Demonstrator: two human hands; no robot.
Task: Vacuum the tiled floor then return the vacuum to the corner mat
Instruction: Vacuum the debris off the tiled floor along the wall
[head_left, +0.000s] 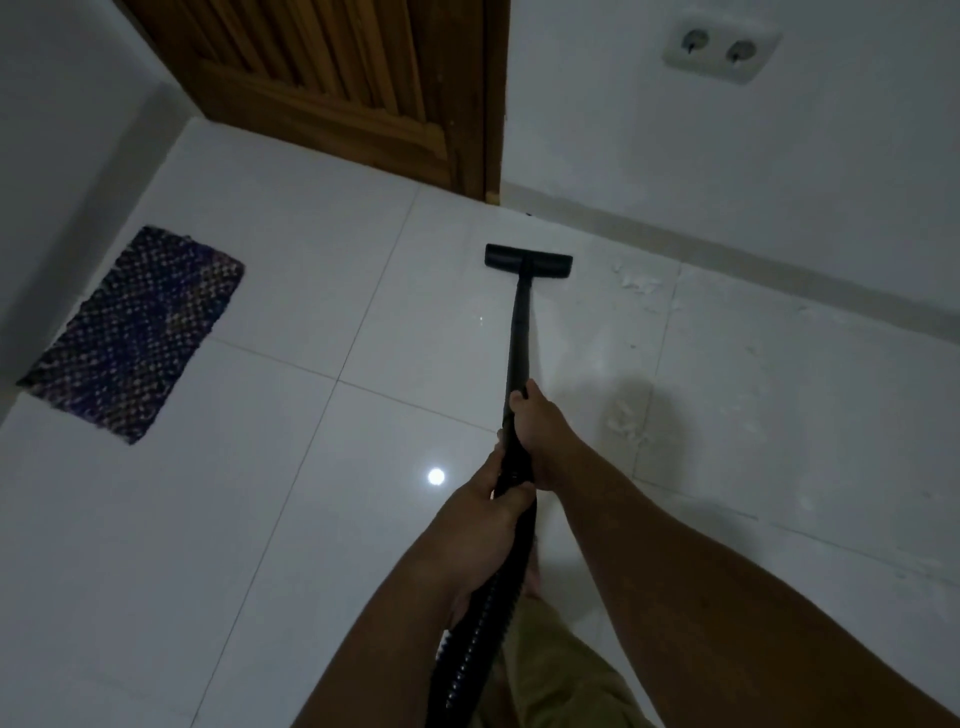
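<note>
A black vacuum wand (521, 332) runs away from me to a flat black floor head (529, 262) resting on the white tiled floor (322, 291) near the far wall. My right hand (540, 431) grips the wand higher up. My left hand (485, 512) grips it just below, where the ribbed black hose (475, 639) begins and passes under my left forearm. A dark purple woven mat (137, 332) lies on the tiles against the left wall. The vacuum's body is out of view.
A brown wooden door (332, 88) stands closed at the far side. The white wall on the right carries a double socket (719, 49). White scraps of debris (636, 283) and debris (626, 421) are scattered on the tiles right of the wand. A lamp glare (435, 475) shines on the floor.
</note>
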